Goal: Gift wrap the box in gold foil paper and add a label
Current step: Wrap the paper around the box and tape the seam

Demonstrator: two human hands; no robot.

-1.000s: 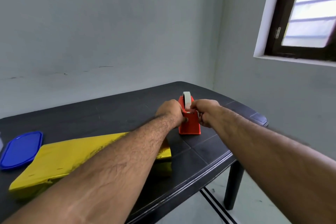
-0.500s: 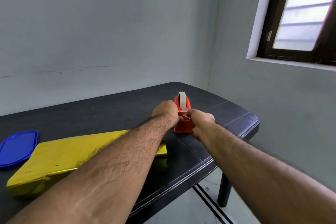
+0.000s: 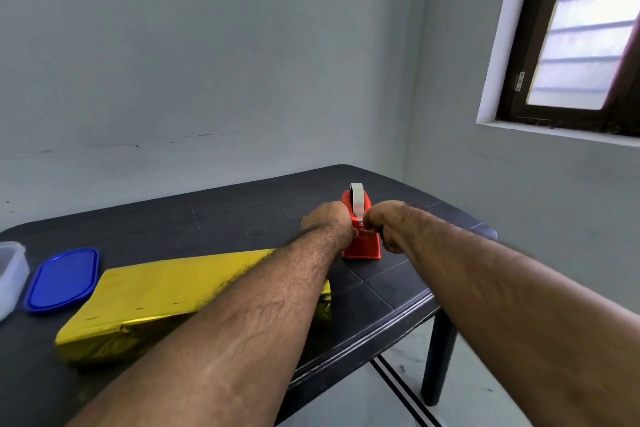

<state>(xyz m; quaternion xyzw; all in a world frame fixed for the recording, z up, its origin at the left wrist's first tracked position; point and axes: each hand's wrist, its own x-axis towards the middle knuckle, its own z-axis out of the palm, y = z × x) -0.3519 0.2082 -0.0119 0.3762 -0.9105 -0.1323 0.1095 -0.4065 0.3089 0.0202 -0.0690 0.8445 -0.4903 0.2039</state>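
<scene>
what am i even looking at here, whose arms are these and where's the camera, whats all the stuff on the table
There is no machine here: these are a person's two bare arms, filmed by a wide-angle camera worn on their head, looking forward and down. That is why the arms seem to stretch out from the bottom of the picture.

On the dark table lies a box wrapped in gold foil. Beside it are a blue lid and, at the picture's edge, a clear container.

Further out stands a red tape dispenser with a pale roll on top. The left hand has its grip on the dispenser's side. The right hand is curled at its front, apparently pinching the tape end, though that is too small to be sure.
</scene>
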